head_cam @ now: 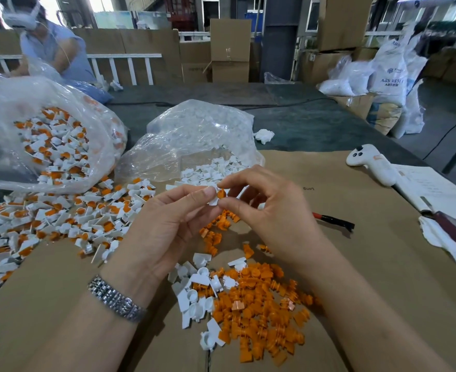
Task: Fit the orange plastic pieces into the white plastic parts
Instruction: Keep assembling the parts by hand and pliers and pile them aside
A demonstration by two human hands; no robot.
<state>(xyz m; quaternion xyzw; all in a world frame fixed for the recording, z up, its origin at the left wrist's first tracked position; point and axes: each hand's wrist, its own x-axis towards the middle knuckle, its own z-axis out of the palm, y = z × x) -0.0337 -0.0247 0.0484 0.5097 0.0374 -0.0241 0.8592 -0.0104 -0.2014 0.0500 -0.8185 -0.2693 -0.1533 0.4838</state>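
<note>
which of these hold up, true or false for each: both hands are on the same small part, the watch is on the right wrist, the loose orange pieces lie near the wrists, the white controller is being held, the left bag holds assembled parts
1. Both hands pinch one small part together. True: the left hand and right hand meet on a white part with an orange piece.
2. The watch is on the right wrist. False: the metal watch is on the left wrist.
3. Loose orange pieces lie near the wrists. True: the orange pile lies between the forearms.
4. The white controller is being held. False: the controller lies untouched on the cardboard.
5. The left bag holds orange-and-white parts. True: the clear bag shows both colours.
</note>
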